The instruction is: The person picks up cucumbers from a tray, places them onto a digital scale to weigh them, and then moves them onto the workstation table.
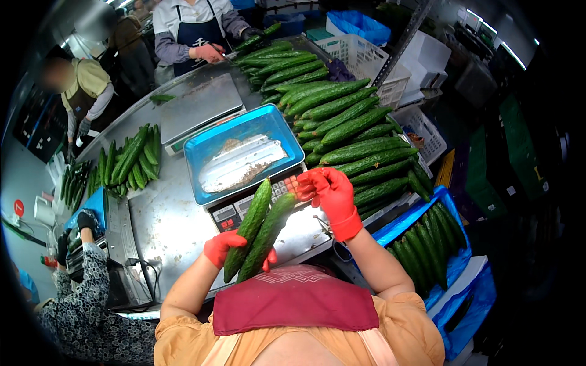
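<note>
Two long green cucumbers (250, 229) lie side by side in my left hand (223, 247), which wears a red glove and is closed round their lower ends. My right hand (329, 192), gloved in red too, is at the upper tip of the right-hand cucumber (268, 235). Its fingers are bent and pinched together there; whatever is between them is hidden. Just beyond the cucumbers stands a scale with a blue tray (194, 194) on it, lined with a silvery sheet and bits of dirt. The scale's keypad (284, 186) shows partly behind the cucumber tips.
A large pile of cucumbers (360, 125) covers the table's right side. Right of me, a blue-lined crate (458, 213) holds more. A smaller pile (131, 160) lies left, near a second scale (201, 107). Across the table a person (192, 30) handles cucumbers; other people work at left.
</note>
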